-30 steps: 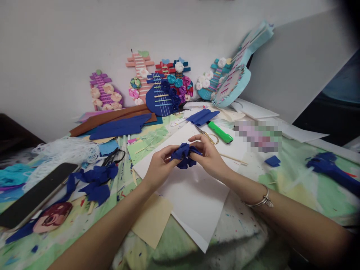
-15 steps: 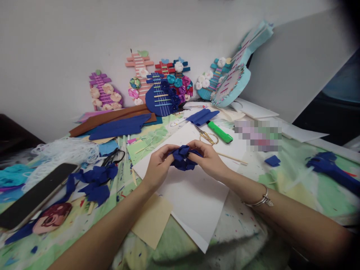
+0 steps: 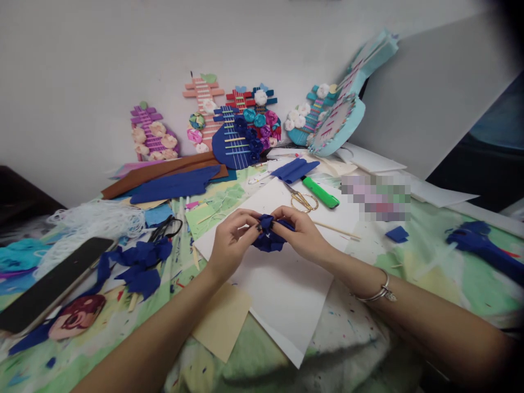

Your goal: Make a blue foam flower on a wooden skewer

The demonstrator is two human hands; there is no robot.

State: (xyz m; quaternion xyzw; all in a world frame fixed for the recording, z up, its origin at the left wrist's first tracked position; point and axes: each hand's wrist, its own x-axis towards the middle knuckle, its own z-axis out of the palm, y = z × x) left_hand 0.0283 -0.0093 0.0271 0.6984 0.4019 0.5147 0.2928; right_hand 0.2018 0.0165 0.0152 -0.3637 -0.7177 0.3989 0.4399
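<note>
A dark blue crepe-paper flower is held between both hands, above a large white paper sheet. My left hand pinches its left side, thumb and fingertips pressed on the petals. From the right, my right hand grips the flower with the thumb across the front; its other fingers are partly hidden behind. Just past the hands lie gold-handled scissors and a green box cutter. A thin wooden stick rests beside my right hand.
Several small decorated guitars, a blue one among them, lean on the wall. At left lie a phone, white string and blue paper scraps. A blue glue gun is at the far right, near a small blue paper square.
My right fingers have closed in from a raised position onto the flower. My left fingers have shifted on the petals, and the flower is turned and slightly lower.
</note>
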